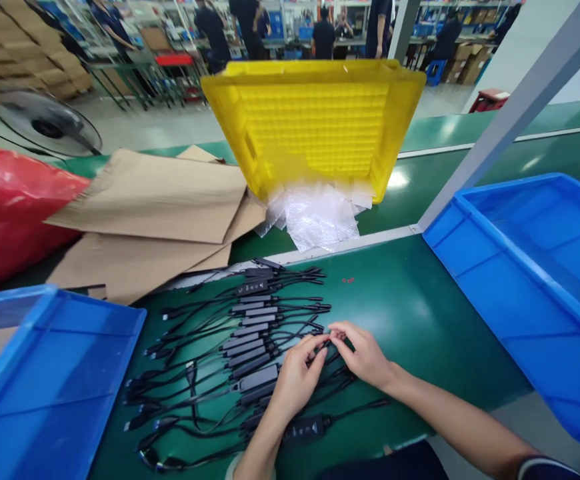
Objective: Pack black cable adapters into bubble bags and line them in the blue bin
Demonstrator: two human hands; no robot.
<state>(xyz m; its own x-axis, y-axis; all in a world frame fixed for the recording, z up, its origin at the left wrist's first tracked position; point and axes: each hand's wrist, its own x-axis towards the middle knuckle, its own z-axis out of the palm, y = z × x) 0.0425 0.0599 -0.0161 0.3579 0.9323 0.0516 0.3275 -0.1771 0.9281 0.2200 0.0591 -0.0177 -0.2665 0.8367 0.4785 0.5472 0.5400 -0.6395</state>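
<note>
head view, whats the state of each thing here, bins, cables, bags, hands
yellow bin: tipped on its side, opening facing the camera
clear bags: spilling from its mouth
blue bin: upright, nothing visible inside
cables: laid in a row on the green table
left hand, right hand: pinching one cable end

I'm on a factory assembly floor — my worktop is a long green line with a conveyor belt running behind it. Blue plastic bins sit at either side, a yellow crate tips toward me, flattened cardboard lies stacked, and other workers stand at benches among shelving beyond — with a floor fan nearby.
</note>
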